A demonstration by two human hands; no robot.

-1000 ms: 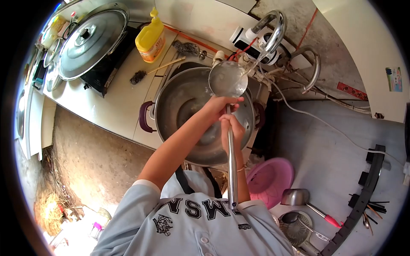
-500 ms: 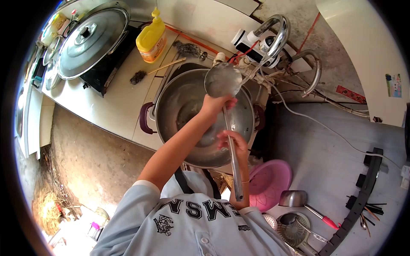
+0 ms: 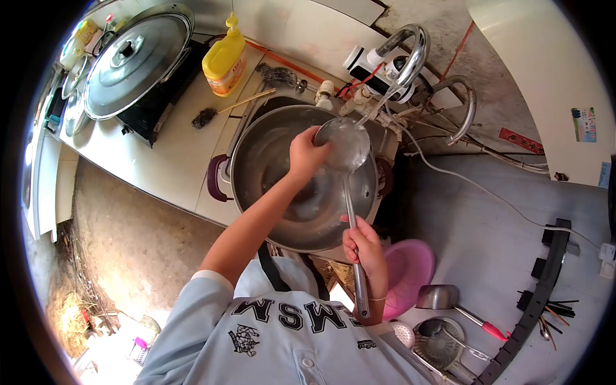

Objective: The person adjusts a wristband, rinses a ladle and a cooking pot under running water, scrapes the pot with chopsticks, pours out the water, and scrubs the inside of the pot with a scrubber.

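Note:
A metal ladle [image 3: 347,145] is held over a large steel pot [image 3: 256,147] with dark red handles. My right hand [image 3: 364,242] is closed around the ladle's long handle, whose end points toward my body. At the left edge of the ladle's bowl, my left hand [image 3: 309,154] is closed against the rim; some of its fingertips are hidden. The bowl looks wet. A clear stream runs down to it from the curved metal faucet [image 3: 420,54]. The pot sits in the sink area, with a wet, shiny inside.
A yellow pump bottle [image 3: 224,64], a wire scrubber [image 3: 276,75] and a stick-handled scrubber [image 3: 204,117] are on the counter. A lidded wok [image 3: 135,70] stands on the left. Lower right are a pink basin [image 3: 410,273], a spatula [image 3: 439,297] and a strainer [image 3: 439,346].
My left hand has moved from the ladle's neck to the left side of its bowl. My right hand has closed around the handle. The ladle has shifted slightly right and toward me.

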